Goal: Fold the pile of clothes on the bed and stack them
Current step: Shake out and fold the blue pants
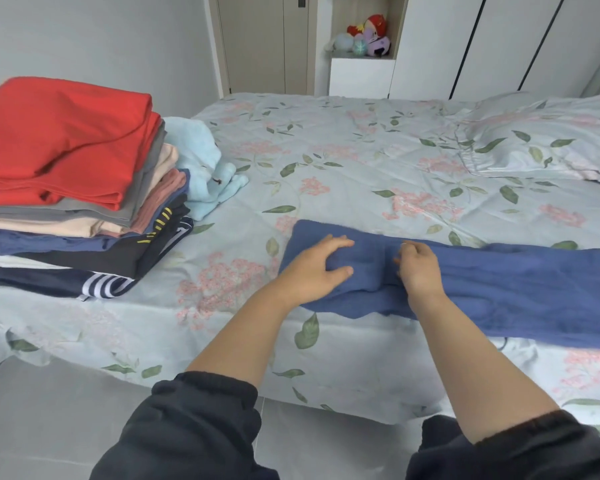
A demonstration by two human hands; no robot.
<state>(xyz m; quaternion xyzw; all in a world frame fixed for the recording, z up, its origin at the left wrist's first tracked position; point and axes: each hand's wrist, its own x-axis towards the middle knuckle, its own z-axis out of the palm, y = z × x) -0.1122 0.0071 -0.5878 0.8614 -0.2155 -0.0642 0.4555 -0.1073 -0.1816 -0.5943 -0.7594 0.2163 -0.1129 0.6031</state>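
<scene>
A blue garment (499, 289) lies stretched along the near edge of the bed (361, 157), its long part running off to the right. My left hand (312, 268) rests on its left end, fingers curved over the cloth and thumb spread. My right hand (418, 268) sits just right of it, fingers curled into a crease in the fabric. A stack of folded clothes (73, 216) stands at the bed's left corner, with a red garment (63, 140) on top. A light blue fluffy garment (205, 168) lies crumpled beside the stack.
A pillow (548, 147) in the same floral cover lies at the far right. Grey floor tiles (49, 427) run along the near side of the bed. Beyond the bed stand a door, white wardrobes and a niche with plush toys (368, 36).
</scene>
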